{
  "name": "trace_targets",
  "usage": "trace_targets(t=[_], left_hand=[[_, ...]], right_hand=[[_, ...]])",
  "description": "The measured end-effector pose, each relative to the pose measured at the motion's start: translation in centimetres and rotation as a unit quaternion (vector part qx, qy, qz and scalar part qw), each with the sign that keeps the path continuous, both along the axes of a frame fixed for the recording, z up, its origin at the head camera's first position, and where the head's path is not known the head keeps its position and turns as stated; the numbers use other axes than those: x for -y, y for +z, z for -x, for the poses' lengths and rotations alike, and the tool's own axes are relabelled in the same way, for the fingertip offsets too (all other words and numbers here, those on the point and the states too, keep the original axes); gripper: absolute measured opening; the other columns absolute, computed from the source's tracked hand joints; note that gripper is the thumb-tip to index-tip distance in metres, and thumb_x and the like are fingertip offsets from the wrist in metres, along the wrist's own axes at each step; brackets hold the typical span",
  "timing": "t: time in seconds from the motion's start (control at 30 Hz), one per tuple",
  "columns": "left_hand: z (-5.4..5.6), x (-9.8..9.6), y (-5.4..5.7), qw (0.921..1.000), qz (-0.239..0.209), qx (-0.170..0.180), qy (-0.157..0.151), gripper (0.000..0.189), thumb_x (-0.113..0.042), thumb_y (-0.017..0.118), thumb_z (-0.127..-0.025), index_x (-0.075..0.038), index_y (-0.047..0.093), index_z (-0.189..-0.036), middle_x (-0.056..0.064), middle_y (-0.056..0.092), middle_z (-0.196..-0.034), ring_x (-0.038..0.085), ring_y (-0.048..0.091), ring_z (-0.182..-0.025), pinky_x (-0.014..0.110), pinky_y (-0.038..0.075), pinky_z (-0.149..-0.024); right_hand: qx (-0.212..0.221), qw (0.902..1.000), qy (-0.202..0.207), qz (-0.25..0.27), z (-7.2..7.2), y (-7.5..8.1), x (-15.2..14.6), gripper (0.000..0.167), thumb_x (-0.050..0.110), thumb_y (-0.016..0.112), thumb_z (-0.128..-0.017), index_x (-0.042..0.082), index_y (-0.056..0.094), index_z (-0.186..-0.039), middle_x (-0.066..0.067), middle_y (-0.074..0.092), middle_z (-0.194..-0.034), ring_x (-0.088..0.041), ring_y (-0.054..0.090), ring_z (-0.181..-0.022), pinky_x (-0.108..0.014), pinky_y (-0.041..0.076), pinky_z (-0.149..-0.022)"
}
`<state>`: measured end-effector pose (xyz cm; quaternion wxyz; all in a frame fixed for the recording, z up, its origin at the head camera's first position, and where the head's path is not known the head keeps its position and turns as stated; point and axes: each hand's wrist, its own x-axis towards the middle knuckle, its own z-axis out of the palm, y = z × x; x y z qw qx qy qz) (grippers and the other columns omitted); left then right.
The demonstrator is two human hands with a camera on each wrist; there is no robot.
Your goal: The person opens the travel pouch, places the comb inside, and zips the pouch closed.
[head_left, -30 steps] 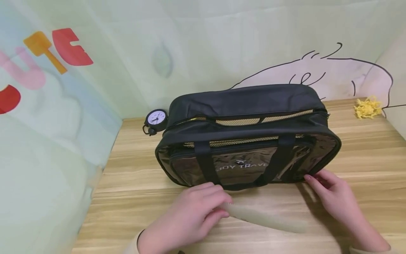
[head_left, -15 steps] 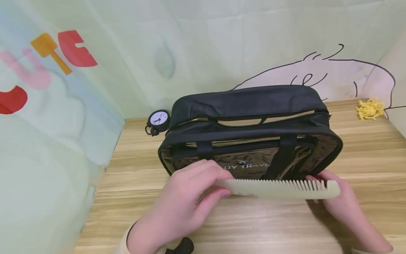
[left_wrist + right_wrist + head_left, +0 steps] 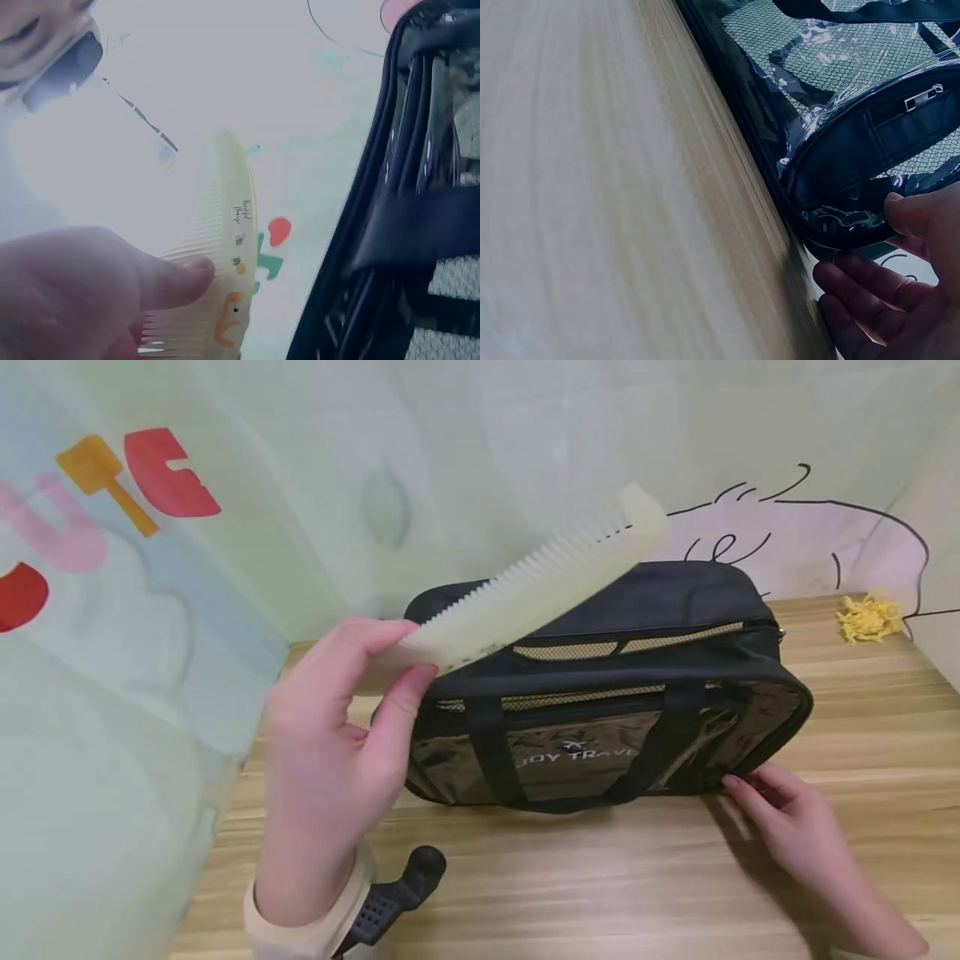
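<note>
My left hand (image 3: pixel 330 727) pinches a pale cream comb (image 3: pixel 536 597) by one end, thumb against the fingers. The comb slants up to the right, teeth upward, in front of the upper part of a black travel bag (image 3: pixel 675 652). In the left wrist view small printed pictures and lettering show along the spine of the comb (image 3: pixel 238 225). The bag stands upright with its top zip partly apart and clear panels at the front. At its lower right corner, my right hand (image 3: pixel 798 831) grips the edge, thumb on the front and fingers beneath or behind.
A crumpled yellow bundle (image 3: pixel 870 617) lies at the back right of the wooden table (image 3: pixel 585 893). Printed cloth (image 3: pixel 480 460) hangs behind and to the left. A black wrist mount (image 3: pixel 393 893) sticks out from my left sleeve.
My left hand has lifted the comb from the table front, up and leftward, tilting its free end upward. It now covers the small black alarm clock. My right hand stays at the bag corner.
</note>
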<state>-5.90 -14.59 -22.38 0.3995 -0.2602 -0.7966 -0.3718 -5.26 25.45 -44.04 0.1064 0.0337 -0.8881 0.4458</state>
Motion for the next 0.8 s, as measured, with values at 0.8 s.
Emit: trace_targets(t=[0.8], left_hand=[[3.3, 1.4, -1.0, 0.9871, 0.071, 0.141, 0.026, 0.02, -0.005, 0.063, -0.101, -0.007, 0.076, -0.116, 0.004, 0.076, -0.108, 0.016, 0.068, -0.095, 0.031, 0.051, -0.079]], right_hand=[[-0.009, 0.9997, -0.005, -0.024, 0.1, 0.3, -0.1, 0.009, 0.006, 0.073, -0.095, 0.01, 0.075, -0.103, 0.016, 0.071, -0.085, 0.011, 0.057, -0.08, -0.007, 0.041, -0.07]])
